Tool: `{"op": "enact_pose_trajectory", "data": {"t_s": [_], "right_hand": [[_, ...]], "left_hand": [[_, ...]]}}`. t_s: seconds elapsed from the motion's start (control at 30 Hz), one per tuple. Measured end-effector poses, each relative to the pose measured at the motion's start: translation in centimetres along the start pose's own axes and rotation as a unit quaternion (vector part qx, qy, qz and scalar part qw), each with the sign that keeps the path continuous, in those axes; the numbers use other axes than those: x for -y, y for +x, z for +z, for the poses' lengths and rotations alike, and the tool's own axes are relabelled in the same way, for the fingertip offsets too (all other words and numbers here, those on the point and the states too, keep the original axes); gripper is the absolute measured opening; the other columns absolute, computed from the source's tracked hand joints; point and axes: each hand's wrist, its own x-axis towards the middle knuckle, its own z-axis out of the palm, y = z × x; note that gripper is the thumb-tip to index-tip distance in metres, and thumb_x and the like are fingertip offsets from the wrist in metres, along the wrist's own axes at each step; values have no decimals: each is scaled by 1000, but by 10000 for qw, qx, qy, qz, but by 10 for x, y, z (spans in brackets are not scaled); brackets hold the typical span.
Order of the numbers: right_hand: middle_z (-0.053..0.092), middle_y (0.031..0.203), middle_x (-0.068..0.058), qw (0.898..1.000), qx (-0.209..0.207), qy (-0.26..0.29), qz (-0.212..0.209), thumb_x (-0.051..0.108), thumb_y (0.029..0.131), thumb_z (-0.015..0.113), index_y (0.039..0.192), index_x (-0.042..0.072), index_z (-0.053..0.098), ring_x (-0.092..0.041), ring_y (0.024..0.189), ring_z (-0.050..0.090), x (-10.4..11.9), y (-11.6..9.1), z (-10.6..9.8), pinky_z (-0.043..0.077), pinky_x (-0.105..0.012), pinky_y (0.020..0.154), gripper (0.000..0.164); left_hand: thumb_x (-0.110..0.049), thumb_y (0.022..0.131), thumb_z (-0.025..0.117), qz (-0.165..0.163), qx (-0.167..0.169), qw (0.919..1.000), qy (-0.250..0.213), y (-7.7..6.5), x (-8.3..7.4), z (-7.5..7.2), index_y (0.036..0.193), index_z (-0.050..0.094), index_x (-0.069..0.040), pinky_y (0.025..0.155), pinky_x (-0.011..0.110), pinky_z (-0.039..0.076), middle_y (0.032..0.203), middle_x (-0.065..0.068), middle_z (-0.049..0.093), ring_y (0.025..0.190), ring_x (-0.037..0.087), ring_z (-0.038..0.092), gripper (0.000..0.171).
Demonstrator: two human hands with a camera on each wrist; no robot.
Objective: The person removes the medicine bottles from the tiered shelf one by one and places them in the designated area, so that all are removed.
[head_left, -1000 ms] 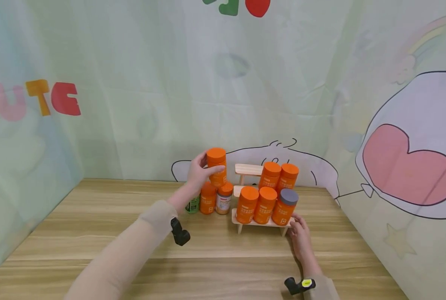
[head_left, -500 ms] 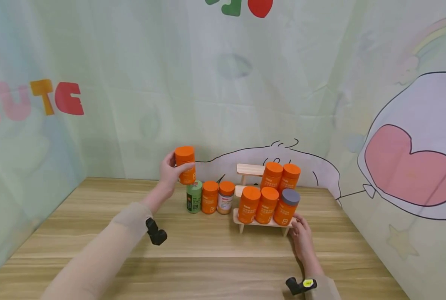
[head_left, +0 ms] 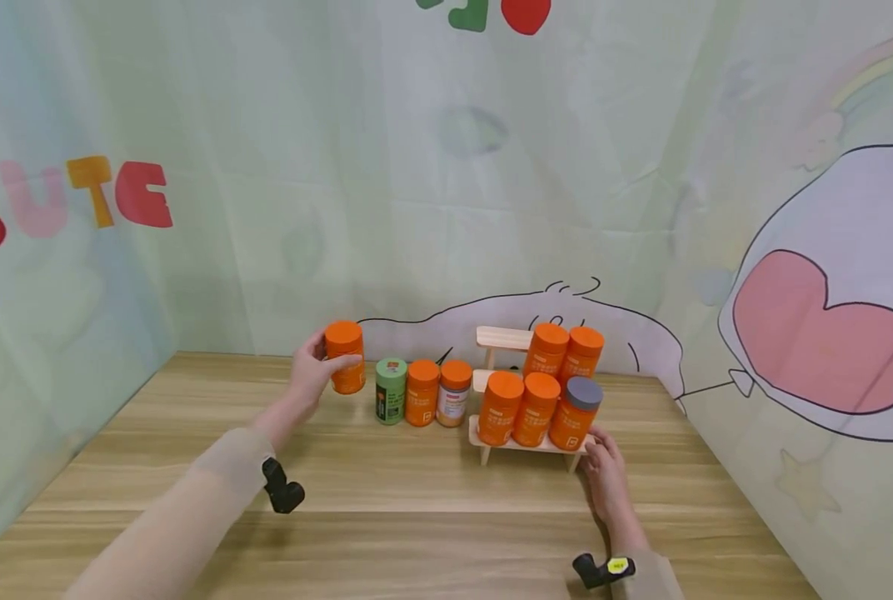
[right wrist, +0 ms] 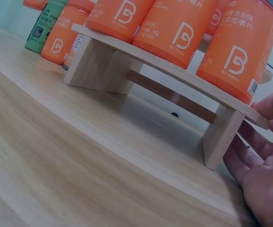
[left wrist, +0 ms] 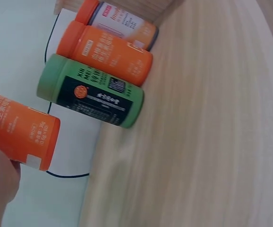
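My left hand (head_left: 310, 375) holds an orange pill bottle (head_left: 346, 367) upright, thumb across its front. In the left wrist view that bottle's base hangs above the tabletop, left of a green bottle (left wrist: 94, 92) and apart from it. My right hand (head_left: 606, 475) grips the right end of a stepped wooden display rack (head_left: 502, 337). In the right wrist view a digit lies on the end of the lowest plank (right wrist: 259, 118), and other fingers are curled beneath it. Closest to this hand stands an orange bottle with a grey cap (head_left: 576, 421).
Beside the green bottle stand an orange bottle (head_left: 421, 396) and a white-labelled one with an orange cap (head_left: 452, 404). More orange bottles (head_left: 498, 412) fill the rack's lowest step, and two (head_left: 547, 350) stand higher behind. A printed curtain (head_left: 304, 208) backs the wooden table (head_left: 416, 533).
My left hand has carried the orange bottle leftward from above the row of table bottles, then lowered it left of the green one. My right hand stays at the rack's end.
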Motion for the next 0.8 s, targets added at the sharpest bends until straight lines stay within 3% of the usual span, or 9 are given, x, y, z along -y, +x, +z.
{"op": "enact_pose_trajectory", "data": {"t_s": [0.13,0.23,0.47,0.8], "right_hand": [[21,156,-20,10000,-12,71,-22,4,98,34,103,29,54,3,89,51,-1,0,-1,41,-17,83,32],[22,156,-19,10000,-1,25,-36,5,98,35,104,30,55,3,90,51,-2,1,-1,41,-17,84,33],[35,144,-7,10000,-66,-29,-66,6,98,37,103,31,56,2,92,52,-4,3,-1,42,-19,84,32],[23,156,-17,10000,-28,-23,57,7,98,36,107,28,54,3,94,52,-4,2,-2,41,-18,86,29]], "left_hand": [[-6,88,69,-177,115,9998,25,-3,11,-1,151,33,-2,114,47,35,148,22,42,129,30,44,72],[-3,87,69,-273,104,9996,24,-5,19,0,151,30,-1,116,48,32,150,24,39,135,35,40,75],[1,85,69,-264,74,9996,88,-10,32,3,150,32,2,117,47,30,151,25,39,138,36,39,76],[3,85,67,-618,87,9981,-22,-18,42,8,152,28,-1,118,47,28,153,24,35,140,36,36,78]]}}
